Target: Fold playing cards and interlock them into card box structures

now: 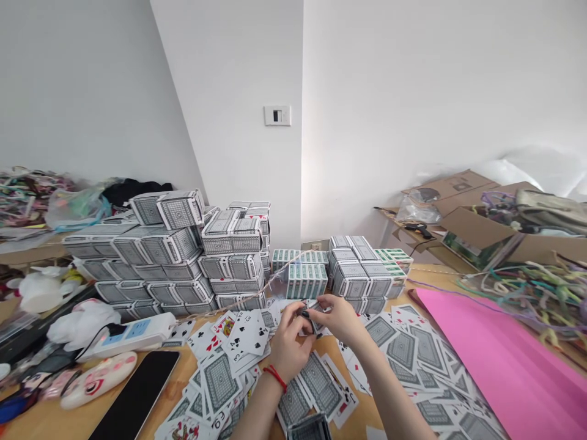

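In the head view, your left hand [287, 342] and right hand [342, 319] meet with fingers curled in. Both pinch a small stack of cards [312, 313] between them, just above the table [55, 421]. Loose cards [220, 379] lie beneath and around both hands, and boxed decks [183, 256] rise just beyond your fingertips. You seem to be squaring the stack. Any next move calls for an even pinch so no card slips.
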Available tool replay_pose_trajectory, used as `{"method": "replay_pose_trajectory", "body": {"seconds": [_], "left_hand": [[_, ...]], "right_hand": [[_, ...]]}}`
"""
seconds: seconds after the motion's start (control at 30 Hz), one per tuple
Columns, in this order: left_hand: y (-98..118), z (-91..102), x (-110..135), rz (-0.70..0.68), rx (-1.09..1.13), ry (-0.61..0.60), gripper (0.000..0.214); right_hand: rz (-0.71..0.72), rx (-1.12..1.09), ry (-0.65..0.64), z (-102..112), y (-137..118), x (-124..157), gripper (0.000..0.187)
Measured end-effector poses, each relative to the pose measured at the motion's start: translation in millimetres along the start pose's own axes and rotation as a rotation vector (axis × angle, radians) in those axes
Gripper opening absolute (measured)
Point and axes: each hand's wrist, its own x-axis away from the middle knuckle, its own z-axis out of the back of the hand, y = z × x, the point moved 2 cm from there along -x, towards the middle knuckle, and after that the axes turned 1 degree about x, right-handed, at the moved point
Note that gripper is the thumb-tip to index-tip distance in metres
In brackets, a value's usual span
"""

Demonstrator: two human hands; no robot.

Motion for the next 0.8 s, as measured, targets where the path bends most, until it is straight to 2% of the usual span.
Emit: {"method": "replay_pose_trajectory", "body": {"seconds": [0.17,0.37,0.47,0.6,0.8], "left_hand": [[3.1,1.8,-0.3,-0.010,-0.049,0.024,0.017],[4.3,1.5,-0.5,-0.019,-0.046,0.057,0.017],[4.2,1.3,0.1,-0.008,-0.028,0.059,0.017],[3.4,1.2,1.2,0.013,-0.011,0.038,0.017],[2.1,2.9,1.5,0.023,0.012,0.021,0.016]], "right_hand": [[0.007,-0.126,-0.038,-3.9,9.6,-6.5,0.052],[-0.075,-0.497,-0.225,-19.0,14.1,-4.7,0.044],[-0.097,-0.615,-0.261,-28.0,14.7,-4.8,0.039],[-0.082,-0.636,-0.262,-34.9,16.9,-8.2,0.039],[-0.084,-0.526,-0.234,-30.5,18.1,-9.3,0.043]]}}
